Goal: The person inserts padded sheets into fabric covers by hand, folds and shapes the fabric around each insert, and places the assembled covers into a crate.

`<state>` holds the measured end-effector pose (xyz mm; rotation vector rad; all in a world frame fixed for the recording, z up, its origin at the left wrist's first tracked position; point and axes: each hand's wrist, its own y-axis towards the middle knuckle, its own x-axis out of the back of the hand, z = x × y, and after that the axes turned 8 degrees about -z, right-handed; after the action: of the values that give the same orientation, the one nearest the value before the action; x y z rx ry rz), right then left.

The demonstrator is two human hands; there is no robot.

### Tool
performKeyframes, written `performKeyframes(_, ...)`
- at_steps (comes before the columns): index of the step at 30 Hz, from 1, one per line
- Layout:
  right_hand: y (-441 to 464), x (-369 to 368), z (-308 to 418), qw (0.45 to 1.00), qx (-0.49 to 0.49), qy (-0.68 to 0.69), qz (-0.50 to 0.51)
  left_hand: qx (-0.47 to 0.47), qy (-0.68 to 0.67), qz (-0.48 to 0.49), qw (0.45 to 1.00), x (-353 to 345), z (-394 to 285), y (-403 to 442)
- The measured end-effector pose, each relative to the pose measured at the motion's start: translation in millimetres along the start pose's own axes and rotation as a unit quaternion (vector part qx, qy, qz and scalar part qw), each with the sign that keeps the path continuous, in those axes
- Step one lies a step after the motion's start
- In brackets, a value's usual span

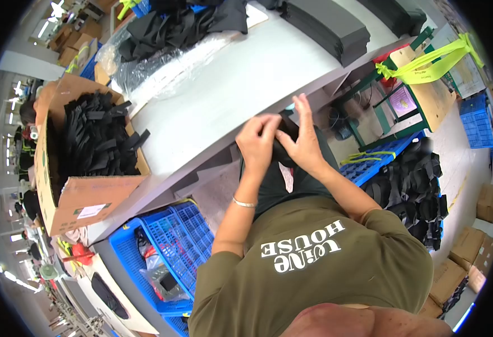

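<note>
We see one white bench, the largest thing here, running across the view. On it, at the left, stands one open cardboard box, filled with black strips too many for us to count. Below the bench at lower left there is at least one blue basket; we cannot tell how many sit together there. Towards the far right of the bench we count two stacks of black panels, their layers too fine to number, and towards the far left one heap of black cloth.

We count two hands. The left hand has its fingers curled in, its grip looking closed on one black piece. The right hand has a wide grip, fingers raised and thumb against the piece; whether it bears any weight we cannot tell. The piece is between the hands, above the lap, just beside the bench's edge.

We judge it light, soft and bendable, hardly fragile, and not very slippery. We would take hold by two opposite edges, pinching between thumb and fingers so it does not fold. Smallest, we count one bracelet on the left wrist.
</note>
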<state>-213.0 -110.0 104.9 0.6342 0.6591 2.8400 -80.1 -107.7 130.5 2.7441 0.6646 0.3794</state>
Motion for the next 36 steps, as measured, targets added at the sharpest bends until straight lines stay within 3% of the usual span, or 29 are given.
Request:
performKeyframes(1,5.2,-2.6,-0.2,0.998,0.033,-0.05,0.014,-0.048,0.006,-0.008,0.999,-0.1,-6.5,-4.1)
performKeyframes(3,7.0,-3.7,-28.5,0.972,-0.148,0.092,0.156,-0.025,-0.014,-0.021,0.999,9.5,-8.9,-4.9)
performKeyframes(5,4.9,-2.2,-33.2,0.858,-0.366,0.308,0.184,-0.004,-0.04,-0.032,0.999,19.4,-1.0,-2.6)
performKeyframes(6,2.4,4.3,-32.4,0.785,-0.42,0.407,0.203,0.016,-0.047,-0.046,0.998,24.3,3.8,-1.8)
performKeyframes(7,2.6,11.1,-22.6,0.696,-0.468,0.498,0.221,0.025,-0.05,-0.061,0.997,30.8,15.6,1.3)
performKeyframes(9,1.6,18.1,-6.5,0.646,-0.46,0.55,0.264,0.088,-0.128,-0.103,0.982,39.7,28.4,6.9)
performKeyframes(10,-0.2,18.5,-0.2,0.649,-0.462,0.537,0.279,0.132,-0.156,-0.089,0.975,44.6,29.4,7.4)
performKeyframes(12,2.0,15.7,17.7,0.662,-0.472,0.52,0.263,0.337,-0.353,-0.011,0.873,48.8,31.7,4.6)
performKeyframes(14,5.1,8.3,-6.5,0.738,-0.431,0.457,0.245,0.494,-0.46,0.071,0.734,50.5,36.0,-1.3)
performKeyframes(15,9.5,2.4,-18.9,0.775,-0.406,0.423,0.237,0.532,-0.442,0.113,0.713,45.5,36.8,-5.9)
performKeyframes(16,11.6,-3.4,-23.3,0.814,-0.364,0.4,0.213,0.554,-0.432,0.133,0.699,43.6,25.2,-14.6)
performKeyframes(17,12.5,-9.6,-27.0,0.849,-0.324,0.364,0.203,0.58,-0.464,0.167,0.648,39.8,40.5,-26.5)
performKeyframes(18,12.8,-15.8,-29.0,0.881,-0.284,0.326,0.193,0.533,-0.529,0.215,0.624,39.0,59.8,-40.9)
performKeyframes(19,13.3,-20.0,-28.5,0.909,-0.243,0.286,0.183,0.553,-0.533,0.233,0.597,36.2,70.1,-54.2)
performKeyframes(20,14.1,-23.7,-24.9,0.917,-0.238,0.253,0.198,0.573,-0.535,0.251,0.568,33.8,74.9,-64.4)
performKeyframes(23,-16.2,-50.7,-39.3,0.91,-0.199,0.238,0.276,0.538,-0.513,0.354,0.567,35.4,69.8,-84.6)
performKeyframes(25,-45.2,-69.4,-62.7,0.899,-0.168,0.243,0.324,0.486,-0.567,0.421,0.515,36.8,63.5,-77.1)
performKeyframes(26,-58.7,-78.3,-74.0,0.892,-0.153,0.245,0.346,0.467,-0.539,0.431,0.553,32.7,77.3,-83.8)
performKeyframes(28,-75.5,-74.6,-75.9,0.879,-0.155,0.253,0.373,0.338,-0.429,0.451,0.705,34.6,83.0,-90.3)
performKeyframes(30,-80.6,-64.9,-67.0,0.862,-0.188,0.277,0.382,0.102,-0.23,0.432,0.866,39.5,74.6,-72.5)
performKeyframes(32,-78.9,-53.3,-51.8,0.836,-0.262,0.327,0.354,-0.13,-0.002,0.377,0.917,45.3,66.4,-56.1)
performKeyframes(33,-75.3,-47.6,-43.6,0.819,-0.304,0.357,0.33,-0.163,0.032,0.352,0.921,45.8,67.5,-52.7)
performKeyframes(36,-67.1,-36.4,-27.5,0.77,-0.389,0.423,0.277,-0.009,-0.089,0.28,0.956,50.1,71.8,-42.1)
